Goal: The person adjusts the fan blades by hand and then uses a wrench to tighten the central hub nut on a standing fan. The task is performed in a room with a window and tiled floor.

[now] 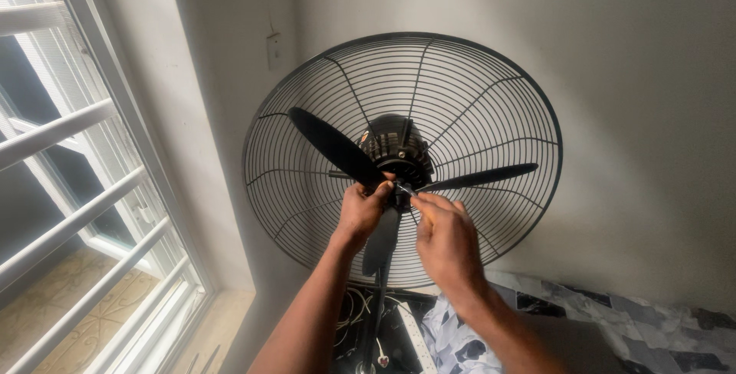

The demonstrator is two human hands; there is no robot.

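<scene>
A black standing fan faces me with its front guard off. Its rear wire grille (pixel 491 98) rings three black blades (pixel 331 144) on a dark motor housing (pixel 395 144). My left hand (pixel 360 213) grips the hub where the blades meet, fingers wrapped around it. My right hand (pixel 445 240) pinches a small thin tool or fastener at the hub's centre (pixel 404 188); what it is stays too small to tell. The lower blade hangs down between my two forearms.
White window bars (pixel 69 221) run along the left, with a tiled floor outside. A wall switch (pixel 274 50) sits above the fan. Below stand the fan pole (pixel 378 320), white cables, a power strip (pixel 414 336), and patterned cloth (pixel 613 328) at lower right.
</scene>
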